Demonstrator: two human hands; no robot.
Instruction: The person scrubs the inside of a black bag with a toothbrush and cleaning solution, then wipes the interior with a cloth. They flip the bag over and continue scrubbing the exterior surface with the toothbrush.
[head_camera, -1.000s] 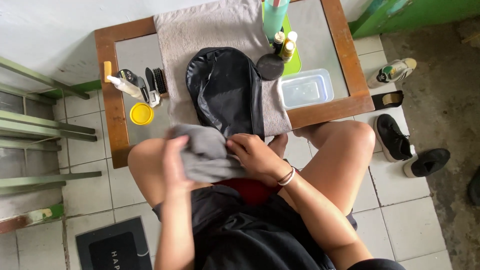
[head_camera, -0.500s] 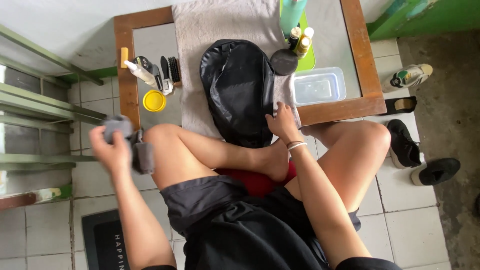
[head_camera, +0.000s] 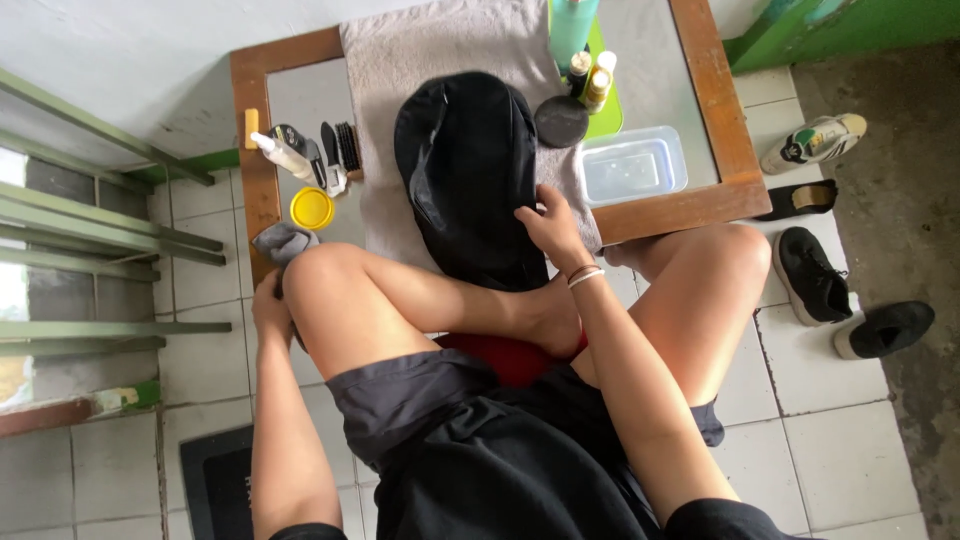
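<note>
**Two hands, now apart**

Since a moment ago the left hand (head_camera: 270, 305) has come down beside the knee, fingers closed on the grey cloth (head_camera: 284, 242) at the table's (head_camera: 250, 190) edge. The right hand (head_camera: 552, 225) stays on the black bag (head_camera: 465, 170), fingers spread flat, gripping nothing.

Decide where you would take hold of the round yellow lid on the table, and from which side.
Grip the round yellow lid by its rim from above. It lies flat and low on the wooden-framed table, so only its edge offers hold. The grey cloth and white squeeze bottle crowd its sides; the top is free.
</note>
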